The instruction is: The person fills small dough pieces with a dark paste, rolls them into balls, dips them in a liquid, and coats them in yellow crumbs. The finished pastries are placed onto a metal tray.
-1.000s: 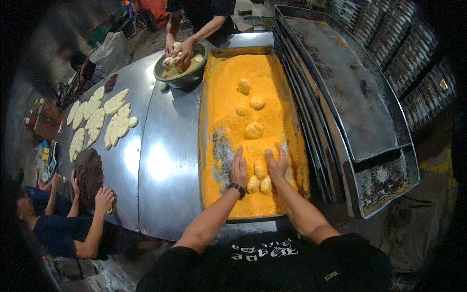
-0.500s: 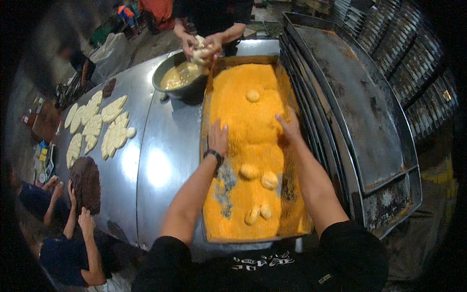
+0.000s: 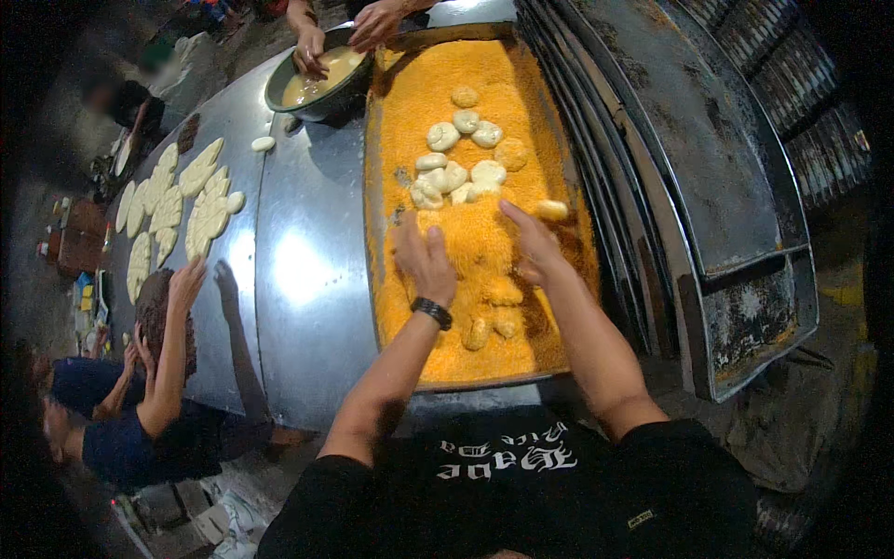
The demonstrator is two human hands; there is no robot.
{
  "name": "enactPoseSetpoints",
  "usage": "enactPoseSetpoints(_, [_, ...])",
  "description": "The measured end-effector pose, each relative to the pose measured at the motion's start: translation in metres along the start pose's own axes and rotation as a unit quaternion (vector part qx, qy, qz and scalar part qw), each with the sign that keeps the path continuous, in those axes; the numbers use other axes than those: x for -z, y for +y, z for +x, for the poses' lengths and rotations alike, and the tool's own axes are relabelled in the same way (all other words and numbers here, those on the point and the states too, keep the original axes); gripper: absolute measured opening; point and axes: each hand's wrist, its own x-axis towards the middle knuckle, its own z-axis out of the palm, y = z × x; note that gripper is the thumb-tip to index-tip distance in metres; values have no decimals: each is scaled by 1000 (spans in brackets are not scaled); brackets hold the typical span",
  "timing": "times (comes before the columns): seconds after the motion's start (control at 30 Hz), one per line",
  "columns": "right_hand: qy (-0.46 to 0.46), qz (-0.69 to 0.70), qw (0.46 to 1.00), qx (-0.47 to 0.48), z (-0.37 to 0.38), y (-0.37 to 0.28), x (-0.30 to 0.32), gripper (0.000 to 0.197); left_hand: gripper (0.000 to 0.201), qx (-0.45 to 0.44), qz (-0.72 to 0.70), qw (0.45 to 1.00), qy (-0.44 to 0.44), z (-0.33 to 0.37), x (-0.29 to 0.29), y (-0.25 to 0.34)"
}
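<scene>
From over here, one wide fisheye view, head-worn, faces down from close above: orange-filled, long rectangular metal tray [image 3: 456, 35] mid-frame, shiny silver metal counter [image 3: 312, 326] left.

The wearer's two hands [image 3: 428, 265], one crumb-filled tray [image 3: 452, 35], one bowl [image 3: 346, 99] and at least nine pale dough balls [image 3: 444, 137] show.

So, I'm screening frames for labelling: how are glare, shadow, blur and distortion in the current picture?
Head view: white glare washes out part of the metal table; head view: a dark streak lies beside a co-worker's arm; head view: the left hand and right hand look slightly blurred; head view: the stacked trays bow toward the blackened rim.
</scene>
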Motion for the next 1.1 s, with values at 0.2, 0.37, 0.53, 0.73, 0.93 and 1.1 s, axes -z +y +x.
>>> enactPoseSetpoints(0.2, [218,-190,910,296,15,129,48,51,60,-71,107,992,-10,-63,4,-76])
enactPoseSetpoints(0.37, [195,-57,965,163,19,116,-13,55,58,85,-233,969,18,-36,-26,-29])
enactPoseSetpoints(0.53, [-151,363,918,-42,30,29,-11,62,64,262,-613,726,-169,9,-4,44])
enactPoseSetpoints(0.73, [47,-144,981,123,-2,75,74,54,67,92,-4,987,-135,-43,41,-25])
enactPoseSetpoints(0.93, [-30,-394,918,43,-53,142,69,72,87,305,147,908,-246,-123,13,-16])
enactPoseSetpoints(1.1, [52,-116,992,-12,-17,181,21,75,65,245,38,966,-74,-128,-45,-6])
